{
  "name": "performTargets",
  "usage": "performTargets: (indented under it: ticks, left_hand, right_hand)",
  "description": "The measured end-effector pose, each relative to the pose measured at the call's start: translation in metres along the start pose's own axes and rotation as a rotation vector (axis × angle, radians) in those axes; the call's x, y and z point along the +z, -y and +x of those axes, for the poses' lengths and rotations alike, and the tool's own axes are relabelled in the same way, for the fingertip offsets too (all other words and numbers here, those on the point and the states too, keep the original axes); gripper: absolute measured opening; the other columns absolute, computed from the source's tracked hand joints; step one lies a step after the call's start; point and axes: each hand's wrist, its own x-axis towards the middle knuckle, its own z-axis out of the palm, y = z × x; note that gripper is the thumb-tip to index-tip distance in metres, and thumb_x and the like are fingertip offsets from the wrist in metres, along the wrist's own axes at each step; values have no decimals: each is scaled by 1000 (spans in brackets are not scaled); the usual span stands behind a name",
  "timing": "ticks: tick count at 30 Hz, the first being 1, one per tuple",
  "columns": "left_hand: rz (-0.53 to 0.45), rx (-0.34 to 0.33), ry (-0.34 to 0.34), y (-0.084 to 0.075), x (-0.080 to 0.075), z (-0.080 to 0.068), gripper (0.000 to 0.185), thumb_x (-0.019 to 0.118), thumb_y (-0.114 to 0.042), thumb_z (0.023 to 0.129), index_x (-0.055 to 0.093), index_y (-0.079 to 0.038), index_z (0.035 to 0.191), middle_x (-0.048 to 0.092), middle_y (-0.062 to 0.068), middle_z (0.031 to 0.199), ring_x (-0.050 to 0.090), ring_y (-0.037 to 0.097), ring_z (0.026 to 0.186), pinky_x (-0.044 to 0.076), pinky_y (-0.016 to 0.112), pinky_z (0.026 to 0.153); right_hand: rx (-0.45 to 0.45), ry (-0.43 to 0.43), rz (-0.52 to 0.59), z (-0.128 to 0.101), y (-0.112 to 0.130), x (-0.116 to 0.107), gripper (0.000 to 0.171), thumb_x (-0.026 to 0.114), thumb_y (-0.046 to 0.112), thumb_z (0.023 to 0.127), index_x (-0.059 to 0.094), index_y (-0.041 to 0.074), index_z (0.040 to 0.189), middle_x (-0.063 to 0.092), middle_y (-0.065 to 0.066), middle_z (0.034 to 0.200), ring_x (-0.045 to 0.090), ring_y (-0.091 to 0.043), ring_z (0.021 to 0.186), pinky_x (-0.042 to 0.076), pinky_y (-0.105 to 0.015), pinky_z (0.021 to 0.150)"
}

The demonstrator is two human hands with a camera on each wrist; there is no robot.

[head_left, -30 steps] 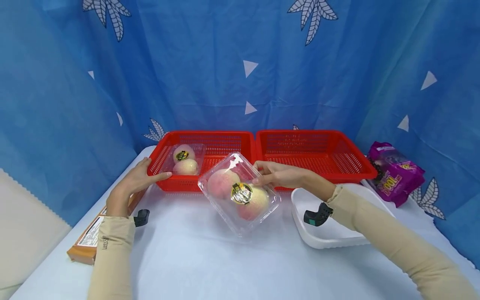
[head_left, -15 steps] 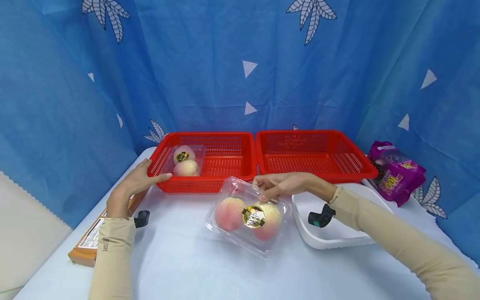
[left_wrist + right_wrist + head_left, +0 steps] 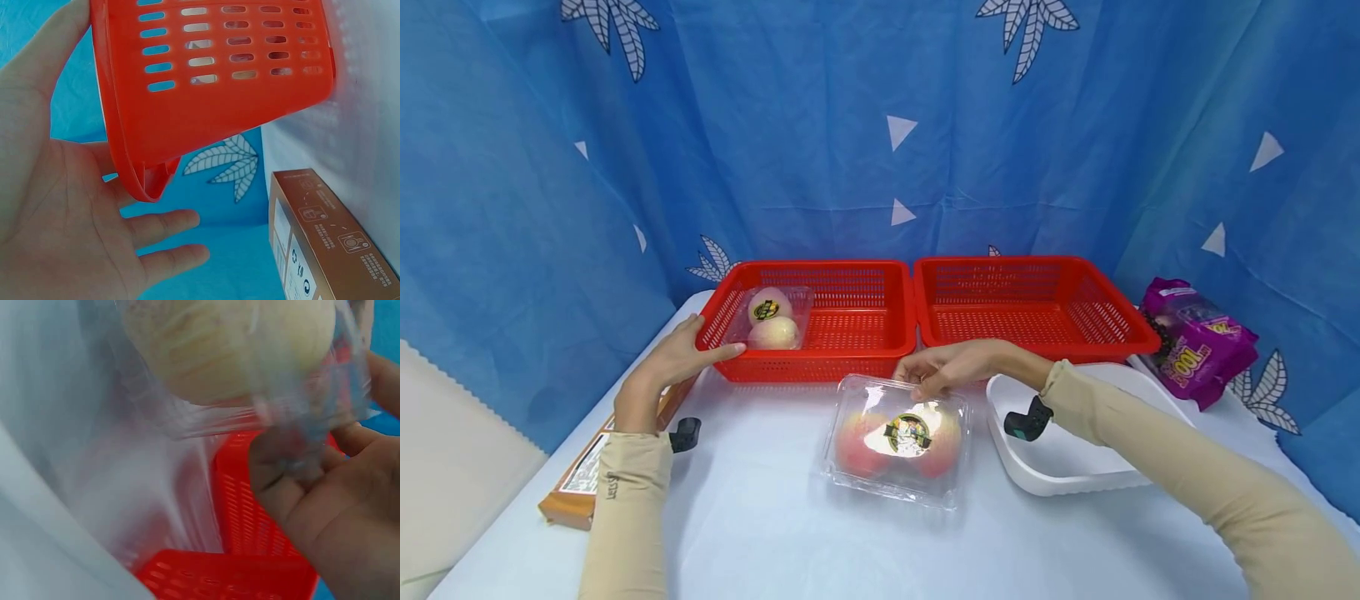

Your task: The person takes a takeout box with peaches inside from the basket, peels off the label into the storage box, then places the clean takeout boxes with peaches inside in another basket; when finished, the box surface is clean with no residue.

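A clear clamshell of peaches (image 3: 897,437) with a round sticker lies flat on the white table, in front of the two red baskets. My right hand (image 3: 936,372) pinches its far edge; in the right wrist view the fingers (image 3: 294,481) curl on the clear plastic rim of the clamshell (image 3: 237,362). My left hand (image 3: 688,353) lies with straight fingers against the front left corner of the left red basket (image 3: 820,367). The left wrist view shows the open palm (image 3: 56,212) beside that basket's wall (image 3: 212,94). A second clamshell of peaches (image 3: 769,317) sits in this basket's left part.
The right red basket (image 3: 1000,283) holds nothing I can see. A white tray (image 3: 1075,468) lies right of the clamshell, under my right forearm. A purple snack bag (image 3: 1197,343) lies at the far right. A brown box (image 3: 583,471) lies at the table's left edge. Blue curtain behind.
My right hand has lowered the tilted clamshell to the table and turned it level, a little to the right of where it was. The left hand has stayed on the basket.
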Motion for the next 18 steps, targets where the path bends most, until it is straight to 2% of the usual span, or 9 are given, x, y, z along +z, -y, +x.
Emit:
performTargets:
  ticks: [3,10,14,18]
  left_hand:
    - [-2,-4,-1,0,-1,0,112,64,-63,80,5,-3,153,26,28,146,30,47,129,49,59,89]
    - [-5,-7,1,0,-1,-2,109,65,-61,80,8,-2,153,29,27,144,31,46,129,52,56,86]
    - [29,20,-8,-7,-2,-6,103,68,-53,82,12,-4,153,26,29,146,29,48,129,52,56,84]
    - [-7,77,-32,-30,-2,-16,101,71,-49,81,14,-9,154,24,26,149,27,47,132,51,56,87]
  right_hand:
    - [43,-24,-104,4,6,-3,35,56,21,94,54,11,127,52,-3,94,48,-15,72,43,-26,66]
    - [118,-115,-288,9,13,2,37,53,12,96,56,10,133,58,-5,113,51,-18,104,48,-31,88]
    - [103,-144,-299,5,9,9,38,52,9,95,55,10,133,59,-6,119,53,-20,110,48,-35,94]
    - [65,-167,-293,-4,9,12,41,53,12,95,54,10,136,59,-5,124,54,-22,114,48,-37,95]
